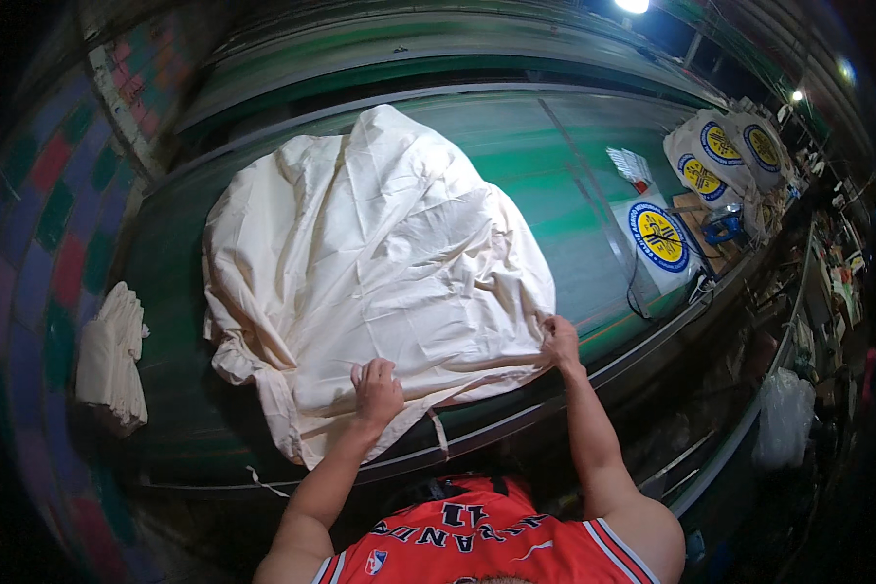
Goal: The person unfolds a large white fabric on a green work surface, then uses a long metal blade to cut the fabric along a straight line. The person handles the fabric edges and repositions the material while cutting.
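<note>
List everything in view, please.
Wrinkled cloth: 1, cream, on worktable
Worktable: 1, green, centre
Folded bundle: 1, cream, far left
Emblem sheet: 1, white-blue-yellow, table's right
Striped item: 1, white-red, behind emblem sheet
Emblem-printed cloths: count unclear, whitish, far right
Corded tool: 1, blue, right
Plastic bag: 1, clear, lower right
Lamps: 3, white, top right
Coloured blocks: many, mixed, left
Jersey: 1, red, bottom
Left hand: 1, bare, on cloth
Right hand: 1, bare, gripping cloth's edge

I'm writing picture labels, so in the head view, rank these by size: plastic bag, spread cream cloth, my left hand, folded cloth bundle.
Largest to smallest:
1. Spread cream cloth
2. Folded cloth bundle
3. Plastic bag
4. Your left hand
</note>
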### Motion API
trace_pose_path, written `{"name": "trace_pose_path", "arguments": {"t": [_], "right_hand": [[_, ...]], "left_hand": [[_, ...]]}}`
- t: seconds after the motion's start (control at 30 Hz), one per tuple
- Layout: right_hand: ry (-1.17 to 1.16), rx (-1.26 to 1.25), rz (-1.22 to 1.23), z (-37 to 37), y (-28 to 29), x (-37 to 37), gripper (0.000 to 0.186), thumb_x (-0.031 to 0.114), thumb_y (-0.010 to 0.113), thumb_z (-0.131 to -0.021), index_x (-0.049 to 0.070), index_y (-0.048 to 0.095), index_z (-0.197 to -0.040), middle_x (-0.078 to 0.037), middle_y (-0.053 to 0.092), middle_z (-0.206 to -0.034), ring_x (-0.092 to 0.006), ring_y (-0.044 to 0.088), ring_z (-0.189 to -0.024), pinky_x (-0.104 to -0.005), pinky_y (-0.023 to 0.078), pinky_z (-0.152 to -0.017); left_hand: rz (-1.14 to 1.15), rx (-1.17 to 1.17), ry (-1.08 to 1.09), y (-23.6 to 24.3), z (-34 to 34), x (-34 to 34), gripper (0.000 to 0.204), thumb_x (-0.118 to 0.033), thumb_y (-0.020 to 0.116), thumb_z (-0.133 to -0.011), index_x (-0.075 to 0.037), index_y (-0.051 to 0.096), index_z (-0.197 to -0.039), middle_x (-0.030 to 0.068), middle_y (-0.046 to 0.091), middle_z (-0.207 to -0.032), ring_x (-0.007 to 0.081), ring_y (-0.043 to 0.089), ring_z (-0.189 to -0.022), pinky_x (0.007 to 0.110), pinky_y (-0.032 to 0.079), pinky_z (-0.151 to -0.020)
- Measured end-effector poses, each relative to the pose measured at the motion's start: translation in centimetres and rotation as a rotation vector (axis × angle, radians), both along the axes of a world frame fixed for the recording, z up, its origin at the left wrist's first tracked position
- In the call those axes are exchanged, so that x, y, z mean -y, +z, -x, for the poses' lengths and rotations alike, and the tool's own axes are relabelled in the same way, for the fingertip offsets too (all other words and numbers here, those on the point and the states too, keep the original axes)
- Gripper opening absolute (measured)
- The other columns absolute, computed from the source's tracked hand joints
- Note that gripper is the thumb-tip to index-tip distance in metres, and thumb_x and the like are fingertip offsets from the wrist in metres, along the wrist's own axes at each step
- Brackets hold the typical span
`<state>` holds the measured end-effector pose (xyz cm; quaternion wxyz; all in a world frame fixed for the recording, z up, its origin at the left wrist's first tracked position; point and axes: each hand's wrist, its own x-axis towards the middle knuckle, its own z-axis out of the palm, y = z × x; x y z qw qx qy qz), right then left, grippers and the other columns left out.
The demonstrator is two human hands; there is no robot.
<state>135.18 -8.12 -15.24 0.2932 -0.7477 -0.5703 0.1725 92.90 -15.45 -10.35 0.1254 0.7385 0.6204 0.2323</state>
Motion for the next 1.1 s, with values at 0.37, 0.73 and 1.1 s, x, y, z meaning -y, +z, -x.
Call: {"name": "trace_pose_path", "arguments": {"t": [0.37,0.73,1.1], "right_hand": [[0.43,-0.2,0.275,-7.9,3.3,2.7,0.035,0.016,0.063,-0.087,0.001,0.065,-0.118,-0.018,0.069,-0.109,-0.0276,0.067,-0.1,-0.0359,0.051,-0.089],[-0.182,0.005,-0.064,-27.2,0.2,-5.7,0.049,0.017,0.058,-0.091,-0.007,0.049,-0.133,-0.026,0.049,-0.139,-0.0384,0.045,-0.132,-0.0401,0.035,-0.111],[0.058,0.162,-0.237,-33.4,-0.7,-12.5,0.019,0.008,0.057,-0.087,0.0,0.064,-0.102,-0.021,0.058,-0.111,-0.0417,0.055,-0.104,-0.0495,0.046,-0.09]], "left_hand": [[-0.014,0.309,-0.406,0.0,-23.1,-5.0,0.027,-0.011,0.065,-0.082,0.0,0.06,-0.105,0.0188,0.06,-0.1,0.0378,0.058,-0.098,0.048,0.047,-0.087],[0.133,-0.023,-0.216,-1.4,-39.4,-7.9,0.065,-0.021,0.075,-0.079,0.004,0.041,-0.128,0.0236,0.045,-0.122,0.0417,0.053,-0.11,0.049,0.048,-0.091],[0.111,-0.04,-0.159,-2.0,-40.5,-6.8,0.065,-0.026,0.082,-0.074,-0.004,0.05,-0.126,0.0211,0.041,-0.128,0.0424,0.049,-0.115,0.049,0.046,-0.095]]}}
